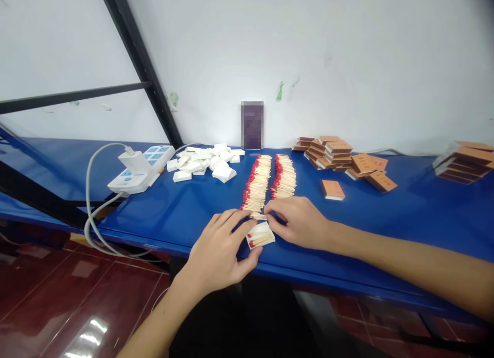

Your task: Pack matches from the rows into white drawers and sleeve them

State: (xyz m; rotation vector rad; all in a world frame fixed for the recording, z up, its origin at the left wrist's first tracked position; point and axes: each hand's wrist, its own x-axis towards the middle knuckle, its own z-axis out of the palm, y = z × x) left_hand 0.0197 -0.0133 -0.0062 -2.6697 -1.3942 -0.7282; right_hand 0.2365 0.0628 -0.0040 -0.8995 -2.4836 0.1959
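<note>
A small white matchbox tray (269, 239) with a few red-tipped matches in it lies near the table's front edge. My left hand (222, 250) curves round its left side, with fingers at its back edge and the thumb at its front corner. Just behind the tray, my right hand (299, 223) pinches the plain ends of a few matches (258, 216) at the near end of a long row. That left row of matches (258, 183) runs back from my fingertips. A second row of matches (283, 175) lies to its right, its near end close to my right hand.
Empty white trays (200, 161) are heaped at the back left, beside a power strip (142, 167) with cables. Orange matchbox sleeves (328, 152) pile at the back right; one sleeve (332, 189) lies nearer, and more sleeves (466, 162) are stacked far right. A blurred dark rectangle (252, 125) leans on the wall.
</note>
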